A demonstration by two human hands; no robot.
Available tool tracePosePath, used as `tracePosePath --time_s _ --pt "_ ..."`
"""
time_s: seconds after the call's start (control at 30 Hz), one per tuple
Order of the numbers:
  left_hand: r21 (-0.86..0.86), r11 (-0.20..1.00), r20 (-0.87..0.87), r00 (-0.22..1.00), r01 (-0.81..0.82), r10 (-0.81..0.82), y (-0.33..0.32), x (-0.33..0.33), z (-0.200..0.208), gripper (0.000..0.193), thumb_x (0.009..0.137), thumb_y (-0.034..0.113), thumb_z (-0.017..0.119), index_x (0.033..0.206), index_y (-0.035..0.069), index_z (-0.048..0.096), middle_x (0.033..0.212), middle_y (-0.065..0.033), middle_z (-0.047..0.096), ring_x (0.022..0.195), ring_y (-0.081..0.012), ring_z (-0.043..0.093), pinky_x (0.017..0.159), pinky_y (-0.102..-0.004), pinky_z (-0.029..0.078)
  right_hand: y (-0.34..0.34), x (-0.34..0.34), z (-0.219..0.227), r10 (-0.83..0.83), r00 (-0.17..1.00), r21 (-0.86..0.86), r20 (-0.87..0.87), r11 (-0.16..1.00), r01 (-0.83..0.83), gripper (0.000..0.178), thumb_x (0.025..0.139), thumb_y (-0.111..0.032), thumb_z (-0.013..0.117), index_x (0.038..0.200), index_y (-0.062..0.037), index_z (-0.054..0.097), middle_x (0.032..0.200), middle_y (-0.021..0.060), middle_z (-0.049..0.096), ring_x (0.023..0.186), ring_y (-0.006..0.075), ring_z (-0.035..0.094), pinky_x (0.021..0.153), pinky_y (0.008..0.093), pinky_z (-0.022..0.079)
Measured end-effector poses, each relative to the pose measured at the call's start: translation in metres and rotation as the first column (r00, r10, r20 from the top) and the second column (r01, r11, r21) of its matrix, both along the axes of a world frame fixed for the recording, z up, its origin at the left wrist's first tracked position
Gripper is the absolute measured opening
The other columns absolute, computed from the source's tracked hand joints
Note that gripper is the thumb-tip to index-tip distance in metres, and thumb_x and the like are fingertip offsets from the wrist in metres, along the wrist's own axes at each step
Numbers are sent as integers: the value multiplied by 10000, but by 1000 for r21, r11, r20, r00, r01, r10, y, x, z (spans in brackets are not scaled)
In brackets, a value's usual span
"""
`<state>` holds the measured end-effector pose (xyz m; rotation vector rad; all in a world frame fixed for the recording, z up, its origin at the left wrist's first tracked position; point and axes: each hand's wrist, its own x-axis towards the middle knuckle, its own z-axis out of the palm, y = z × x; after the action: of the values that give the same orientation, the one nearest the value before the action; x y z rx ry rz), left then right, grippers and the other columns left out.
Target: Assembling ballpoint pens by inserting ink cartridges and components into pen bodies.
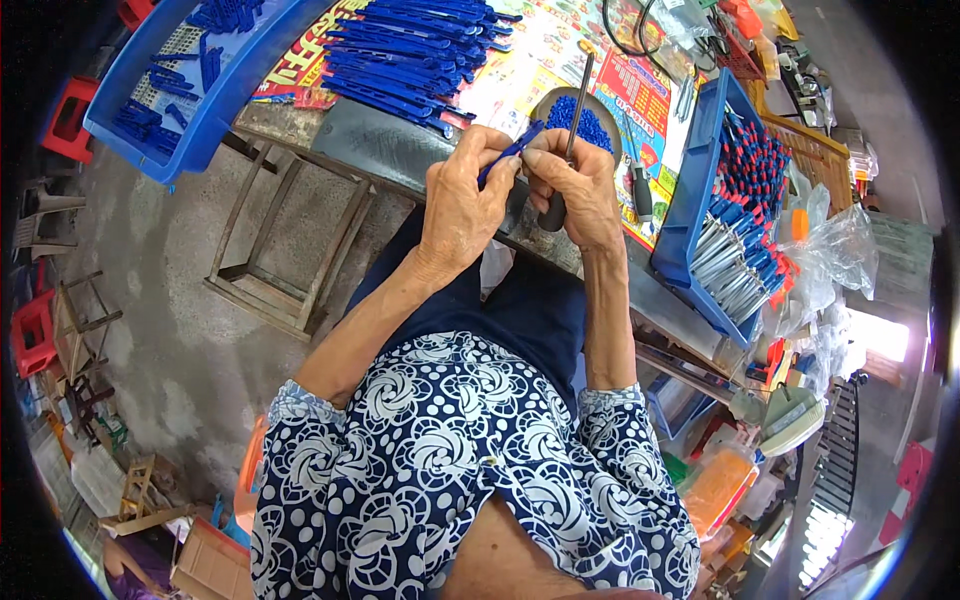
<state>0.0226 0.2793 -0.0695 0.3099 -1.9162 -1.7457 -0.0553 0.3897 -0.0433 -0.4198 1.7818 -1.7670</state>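
My left hand is closed, pinching a slim blue plastic piece between thumb and fingers. Its far end reaches the fingertips of my right hand, which meet it in front of me at the table edge. That right hand is closed too, with a screwdriver held in it; the dark handle sticks out below the palm and the metal shaft points away from me. Just beyond lies a round dish holding many small blue parts. A big pile of long blue plastic pieces is at the far left of my hands.
A blue crate with blue parts stands at the left. On the right, another blue crate holds many metal-shafted tools with red and blue handles. A second dark-handled screwdriver lies beside it. A wooden stool frame stands on the floor.
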Motion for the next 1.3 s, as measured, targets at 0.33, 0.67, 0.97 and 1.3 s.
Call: tracePosePath --time_s 0.33,0.67,0.97,1.3 --pt "142 989 -21 999 34 -31 4 -3 -7 64 816 19 533 851 -16 493 635 -83 579 557 -87 532 509 -259 419 -1 1 -6 -39 998 -60 41 997 41 116 791 -95 584 792 11 536 621 10 487 490 58 425 416 190 359" --pt "22 1000 -70 998 2 -1 7 -2 -12 54 796 -1 537 832 -2 496 643 -137 560 549 -199 573 508 -299 424 1 0 -6 -16 1000 -21 4 1000 16 107 782 -92 571 770 8 533 585 1 457 478 65 414 420 200 357" --pt "-25 999 -52 998 -48 47 12 0 -8 57 794 -9 518 838 -3 483 661 -176 554 586 -302 587 516 -347 430 -2 5 -4 -60 998 18 -30 998 60 87 769 -73 556 759 10 533 583 6 459 475 66 412 418 203 355" --pt "-150 987 -52 997 -62 55 12 6 -1 74 807 -25 480 877 -4 472 739 -203 571 667 -340 594 543 -374 449 -2 7 -6 -72 997 -31 -8 997 72 81 762 -60 556 744 16 534 602 15 473 469 64 406 410 202 348"
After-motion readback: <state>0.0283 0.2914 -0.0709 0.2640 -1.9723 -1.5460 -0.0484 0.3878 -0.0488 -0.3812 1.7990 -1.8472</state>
